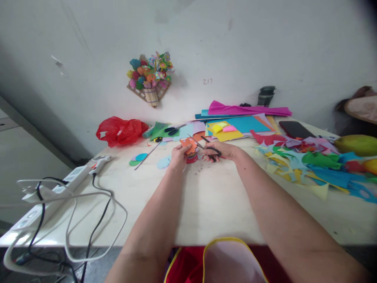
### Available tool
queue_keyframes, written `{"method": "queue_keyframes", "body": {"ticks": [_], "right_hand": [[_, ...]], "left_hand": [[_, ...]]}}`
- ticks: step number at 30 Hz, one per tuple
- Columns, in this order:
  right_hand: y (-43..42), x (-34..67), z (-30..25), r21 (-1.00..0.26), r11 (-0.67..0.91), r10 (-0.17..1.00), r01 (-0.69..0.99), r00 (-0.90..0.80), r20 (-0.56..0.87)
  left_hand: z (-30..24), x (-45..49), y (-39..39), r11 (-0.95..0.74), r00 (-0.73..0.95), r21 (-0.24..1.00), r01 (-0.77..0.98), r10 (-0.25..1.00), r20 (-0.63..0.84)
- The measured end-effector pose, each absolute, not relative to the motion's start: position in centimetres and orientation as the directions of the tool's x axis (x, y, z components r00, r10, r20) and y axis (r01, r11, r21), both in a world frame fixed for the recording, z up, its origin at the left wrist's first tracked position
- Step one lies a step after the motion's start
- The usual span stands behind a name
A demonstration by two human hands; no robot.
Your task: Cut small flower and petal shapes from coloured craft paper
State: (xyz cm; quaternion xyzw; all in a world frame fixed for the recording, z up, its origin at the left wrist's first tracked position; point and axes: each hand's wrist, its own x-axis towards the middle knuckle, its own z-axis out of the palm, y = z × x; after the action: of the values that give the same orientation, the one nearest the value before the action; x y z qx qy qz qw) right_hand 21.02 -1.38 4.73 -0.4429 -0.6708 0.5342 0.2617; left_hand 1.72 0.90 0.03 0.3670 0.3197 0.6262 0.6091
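Scissors (206, 146): handles are covered by the right hand (219, 151).
Orange paper (189, 145): is partly covered by the left hand (178, 155).
Yellow fruit (371, 166): cut off at 3 o'clock.

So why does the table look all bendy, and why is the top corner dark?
Head view: the wide lens bends the table edge and darkens the top right corner; light is soft, with faint shadows; the power strip glares white; the orange paper and scissors look small and slightly blurry.
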Motion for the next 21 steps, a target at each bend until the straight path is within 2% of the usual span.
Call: {"method": "queue_keyframes", "body": {"ticks": [21], "right_hand": [[-1.63, 20.51, 4.86, -0.935, 0.058, 0.895, 0.349, -0.434, -0.107]], "left_hand": [[0.13, 1.98, 0.68, -0.039, 0.006, 0.843, -0.537, 0.999, 0.051]]}}
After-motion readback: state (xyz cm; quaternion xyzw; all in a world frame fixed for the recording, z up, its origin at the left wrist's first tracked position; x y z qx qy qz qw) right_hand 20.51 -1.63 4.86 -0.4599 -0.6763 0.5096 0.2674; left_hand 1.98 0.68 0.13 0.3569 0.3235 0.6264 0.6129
